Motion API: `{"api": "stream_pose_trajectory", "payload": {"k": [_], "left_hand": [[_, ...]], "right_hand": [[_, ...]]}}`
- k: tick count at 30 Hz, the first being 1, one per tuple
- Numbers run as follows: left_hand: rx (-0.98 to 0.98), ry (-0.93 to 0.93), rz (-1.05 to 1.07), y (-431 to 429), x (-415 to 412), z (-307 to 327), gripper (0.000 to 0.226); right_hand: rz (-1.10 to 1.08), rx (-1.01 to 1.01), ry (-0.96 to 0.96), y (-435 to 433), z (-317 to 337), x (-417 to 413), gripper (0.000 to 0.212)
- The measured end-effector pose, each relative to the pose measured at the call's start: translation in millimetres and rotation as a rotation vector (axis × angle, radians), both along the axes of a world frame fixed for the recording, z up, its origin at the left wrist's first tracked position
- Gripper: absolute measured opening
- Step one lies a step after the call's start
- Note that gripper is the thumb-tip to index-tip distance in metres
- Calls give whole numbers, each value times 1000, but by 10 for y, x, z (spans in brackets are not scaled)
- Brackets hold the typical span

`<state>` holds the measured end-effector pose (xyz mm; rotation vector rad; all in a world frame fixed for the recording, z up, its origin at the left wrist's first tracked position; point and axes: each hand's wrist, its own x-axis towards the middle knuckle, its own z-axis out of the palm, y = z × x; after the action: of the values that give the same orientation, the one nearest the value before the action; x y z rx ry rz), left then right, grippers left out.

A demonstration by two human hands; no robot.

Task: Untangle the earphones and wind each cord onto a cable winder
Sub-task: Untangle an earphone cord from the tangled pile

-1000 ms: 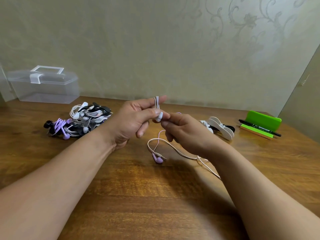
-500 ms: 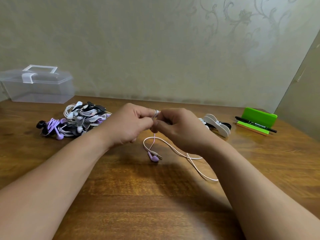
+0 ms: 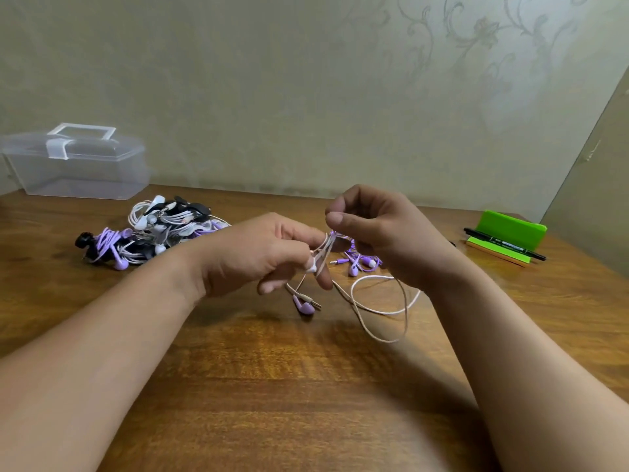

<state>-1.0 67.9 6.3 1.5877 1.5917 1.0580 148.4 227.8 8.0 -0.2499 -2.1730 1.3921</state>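
Nearest, both forearms reach in over the near edge of the desk (image 3: 306, 386); just past them a slack loop of the pale cord (image 3: 381, 310) lies on the wood in front of the right wrist, and its purple earbud (image 3: 304, 306) rests beside a plug under the left hand (image 3: 252, 257).

Half a second ago the two hands were knuckle to knuckle; now the right hand (image 3: 384, 233) has lifted up and away, and several strands of cord run taut across the left forefinger (image 3: 325, 277). The slack that trailed off under the right forearm has gathered into that loop. I judge this to be one turn of winding in progress, with most of the cord still to take up.

The left fingers are curled, gripping the strands and a small white piece (image 3: 311, 267); whether that is the winder or an earbud I cannot tell. The right thumb (image 3: 337, 218) and forefinger are pressed tip to tip, seemingly pinching the cord's upper end, with the other fingers curled.

Behind the hands lies a purple earphone set (image 3: 357, 262); the tangled pile (image 3: 153, 233) waits toward the far left.

A black pen (image 3: 503, 248) on the green stand (image 3: 510, 228) by the far right edge carries print too small to read; the clear box (image 3: 78, 165) in the far left corner shows no label.
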Motion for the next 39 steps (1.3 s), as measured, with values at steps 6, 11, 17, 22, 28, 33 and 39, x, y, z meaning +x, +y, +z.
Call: {"api": "stream_pose_trajectory", "payload": {"k": [6, 11, 17, 22, 28, 33, 39], "left_hand": [[44, -88, -97, 22, 17, -12, 21], [146, -324, 9, 69, -17, -45, 34], [317, -351, 293, 144, -192, -94, 28], [296, 77, 439, 163, -154, -155, 33], [91, 321, 313, 128, -117, -164, 43], [-8, 296, 177, 75, -53, -82, 31], [5, 179, -31, 4, 2, -31, 23]], "right_hand": [[162, -327, 54, 26, -88, -77, 10], [155, -443, 71, 16, -211, -167, 8], [-51, 10, -103, -168, -245, -213, 23], [-162, 379, -250, -227, -203, -206, 25], [-177, 387, -273, -137, -43, -55, 25], [-154, 266, -152, 38, 11, 12, 11], [-1, -43, -20, 120, -6, 26, 13]]}}
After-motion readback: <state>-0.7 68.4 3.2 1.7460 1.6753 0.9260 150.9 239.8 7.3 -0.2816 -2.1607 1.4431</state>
